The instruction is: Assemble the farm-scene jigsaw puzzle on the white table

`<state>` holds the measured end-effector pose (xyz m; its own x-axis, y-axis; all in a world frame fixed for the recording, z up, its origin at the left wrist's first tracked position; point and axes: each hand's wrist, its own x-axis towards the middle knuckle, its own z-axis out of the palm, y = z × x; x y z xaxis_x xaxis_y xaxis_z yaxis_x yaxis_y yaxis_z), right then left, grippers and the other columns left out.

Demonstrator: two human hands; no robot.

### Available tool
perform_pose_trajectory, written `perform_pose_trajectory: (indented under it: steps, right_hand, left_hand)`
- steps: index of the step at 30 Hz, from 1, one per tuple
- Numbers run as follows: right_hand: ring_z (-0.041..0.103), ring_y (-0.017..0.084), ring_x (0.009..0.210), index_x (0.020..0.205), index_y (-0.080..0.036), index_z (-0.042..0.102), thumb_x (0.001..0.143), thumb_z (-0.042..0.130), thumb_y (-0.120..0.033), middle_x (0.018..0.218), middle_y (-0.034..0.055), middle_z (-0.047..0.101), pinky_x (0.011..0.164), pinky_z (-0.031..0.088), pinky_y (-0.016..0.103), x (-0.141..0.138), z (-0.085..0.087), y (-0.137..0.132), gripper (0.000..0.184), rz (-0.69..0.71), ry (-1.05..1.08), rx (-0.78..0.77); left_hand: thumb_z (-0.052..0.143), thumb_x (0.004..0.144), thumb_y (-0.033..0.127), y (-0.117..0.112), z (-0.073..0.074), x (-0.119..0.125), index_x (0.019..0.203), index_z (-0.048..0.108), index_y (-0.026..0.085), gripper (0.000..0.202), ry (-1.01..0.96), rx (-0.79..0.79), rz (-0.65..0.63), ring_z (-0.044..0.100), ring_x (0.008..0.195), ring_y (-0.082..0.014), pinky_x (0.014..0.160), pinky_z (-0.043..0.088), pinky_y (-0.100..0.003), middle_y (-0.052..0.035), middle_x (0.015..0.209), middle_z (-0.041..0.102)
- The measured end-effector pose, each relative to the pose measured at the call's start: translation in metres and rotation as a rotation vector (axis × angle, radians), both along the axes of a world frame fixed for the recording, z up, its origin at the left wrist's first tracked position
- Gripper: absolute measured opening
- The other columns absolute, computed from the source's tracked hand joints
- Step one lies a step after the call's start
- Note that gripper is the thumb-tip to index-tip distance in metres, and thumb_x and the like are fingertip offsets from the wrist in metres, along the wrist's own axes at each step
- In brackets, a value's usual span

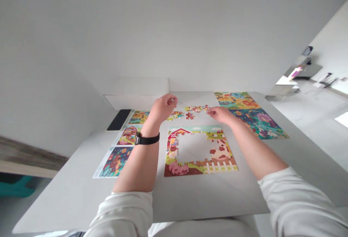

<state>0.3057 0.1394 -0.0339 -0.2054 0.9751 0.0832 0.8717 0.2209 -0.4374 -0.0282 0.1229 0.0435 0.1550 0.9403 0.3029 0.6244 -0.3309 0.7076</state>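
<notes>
A farm-picture jigsaw puzzle (pixel 201 169) lies on the table, its border joined around an open middle. Above its upper left corner my left hand (pixel 164 105) is raised with curled fingers; whether anything small is inside them is hidden. My right hand (pixel 217 113) reaches past the upper right corner, thumb and finger pinched at a red-and-white puzzle piece (pixel 206 107). Loose puzzle pieces (pixel 193 109) lie between the hands, with a single brownish-red piece (pixel 189 115) nearer the frame. More pieces (pixel 177 114) lie beside my left hand, partly covered by it.
Two picture puzzles, a yellow animal scene (pixel 236 100) and a dark-blue sea scene (pixel 262 124), lie at the right. Small picture sheets (pixel 115 161) and a black phone (pixel 119 120) are at the left. A white box-like ledge (pixel 136 101) stands against the wall behind.
</notes>
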Motion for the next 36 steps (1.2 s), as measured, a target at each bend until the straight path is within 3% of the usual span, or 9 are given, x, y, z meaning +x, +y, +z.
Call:
perform_pose_trajectory:
  steps: [4,7,10,18,24,29,33,36]
  right_hand:
    - [0.074,0.026,0.111,0.107,-0.024,0.083,0.095,0.059,-0.018,0.118,0.0087,0.081,0.095,0.053,0.031,-0.026,-0.007,0.041,0.027,-0.044,-0.177,-0.015]
    - [0.072,0.029,0.114,0.115,-0.02,0.081,0.096,0.066,-0.033,0.12,0.0139,0.079,0.096,0.052,0.033,-0.044,-0.015,0.059,0.027,-0.047,-0.234,-0.013]
    - [0.069,0.031,0.117,0.123,-0.016,0.077,0.096,0.069,-0.043,0.126,0.019,0.074,0.1,0.05,0.035,-0.055,-0.023,0.067,0.039,-0.059,-0.245,0.013]
    - [0.069,0.032,0.114,0.12,-0.015,0.074,0.086,0.079,-0.036,0.125,0.0203,0.072,0.098,0.051,0.037,-0.066,-0.027,0.066,0.04,-0.179,-0.234,0.012]
    - [0.072,0.026,0.099,0.106,-0.021,0.075,0.092,0.069,-0.03,0.104,0.0092,0.08,0.083,0.051,0.031,-0.054,-0.017,0.036,0.017,-0.206,-0.028,0.01]
    - [0.073,0.021,0.087,0.106,-0.02,0.071,0.089,0.072,-0.03,0.098,0.0064,0.079,0.076,0.052,0.028,-0.037,-0.004,-0.011,0.02,-0.154,0.272,0.029]
    - [0.074,0.019,0.079,0.111,-0.022,0.069,0.092,0.069,-0.035,0.089,0.0038,0.076,0.066,0.053,0.026,-0.028,-0.002,-0.057,0.023,-0.045,0.556,-0.027]
    - [0.073,0.019,0.079,0.109,-0.022,0.072,0.091,0.07,-0.038,0.085,0.0029,0.074,0.069,0.054,0.027,-0.025,-0.004,-0.086,0.024,-0.006,0.645,0.001]
  left_hand:
    - [0.057,0.097,0.036,0.0,-0.002,0.004,0.104,0.074,0.022,0.023,-0.023,0.092,0.057,0.063,0.065,-0.0155,0.063,0.045,-0.025,-0.0018,0.08,0.077]
    - [0.058,0.097,0.035,0.002,-0.006,0.006,0.104,0.075,0.022,0.022,-0.023,0.108,0.052,0.063,0.067,-0.0161,0.065,0.044,-0.025,-0.0022,0.078,0.076]
    - [0.059,0.097,0.033,0.003,-0.008,0.004,0.105,0.074,0.022,0.02,-0.025,0.104,0.057,0.063,0.068,-0.0166,0.066,0.044,-0.026,-0.0018,0.078,0.076]
    - [0.056,0.098,0.031,-0.003,-0.002,0.006,0.108,0.074,0.021,0.022,-0.025,0.192,0.089,0.066,0.074,-0.0168,0.069,0.043,-0.026,-0.0026,0.08,0.075]
    - [0.054,0.1,0.033,-0.019,0.01,0.014,0.112,0.072,0.02,0.025,-0.058,0.215,0.031,0.065,0.072,-0.015,0.071,0.046,-0.024,-0.0013,0.078,0.072]
    - [0.056,0.099,0.033,-0.044,0.016,0.026,0.113,0.071,0.018,0.025,-0.077,0.222,-0.06,0.064,0.074,-0.0146,0.073,0.047,-0.024,-0.0025,0.083,0.073]
    - [0.059,0.098,0.033,-0.069,0.01,0.043,0.114,0.071,0.018,0.026,-0.061,0.196,-0.149,0.066,0.078,-0.0158,0.077,0.049,-0.026,-0.0043,0.088,0.075]
    - [0.061,0.096,0.033,-0.087,-0.006,0.055,0.111,0.073,0.019,0.024,-0.061,0.165,-0.194,0.068,0.084,-0.0166,0.081,0.05,-0.027,-0.0048,0.092,0.077]
